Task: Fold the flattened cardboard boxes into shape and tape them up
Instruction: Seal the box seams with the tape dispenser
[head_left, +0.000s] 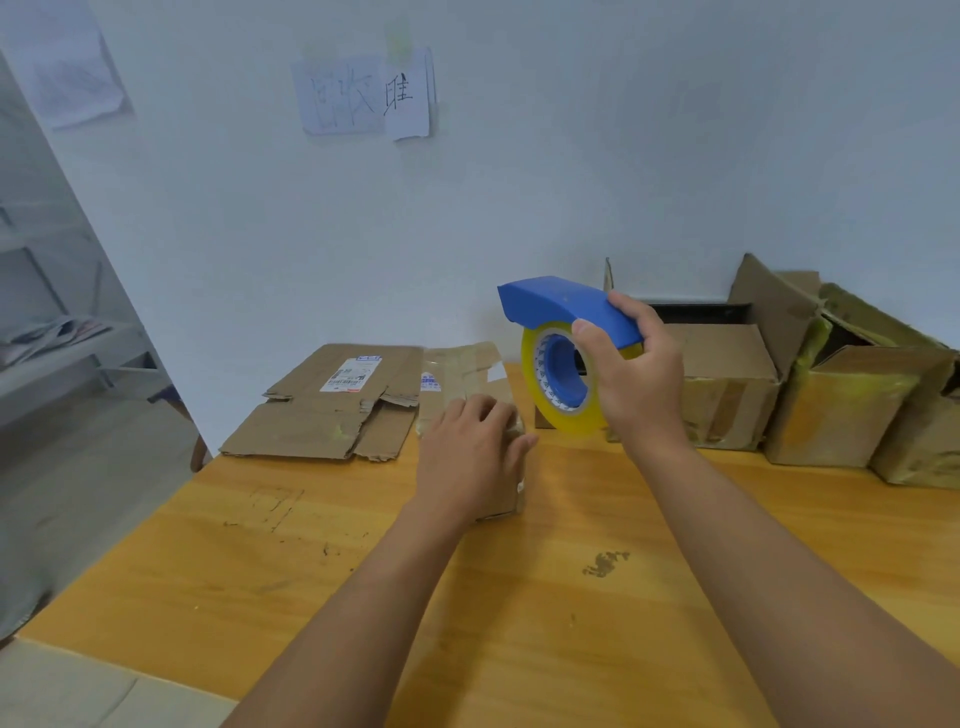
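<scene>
A small folded cardboard box (506, 501) sits on the wooden table (363, 571), mostly hidden under my left hand (470, 457), which rests on its top with fingers slightly bent. My right hand (631, 371) grips a blue tape dispenser (561, 306) with a yellow-tinted tape roll (540, 400), held in the air just right of and above the small box. A flattened cardboard box (332, 410) with a shipping label lies at the table's far left edge. Another flat, taped piece of cardboard (462, 371) lies behind the small box.
Several assembled, taped boxes stand against the wall at the right: one brown box (727, 384) behind my right hand and two worn ones (852, 405) further right. Paper notes (363, 96) hang on the wall. A shelf (57, 332) stands at the left, off the table.
</scene>
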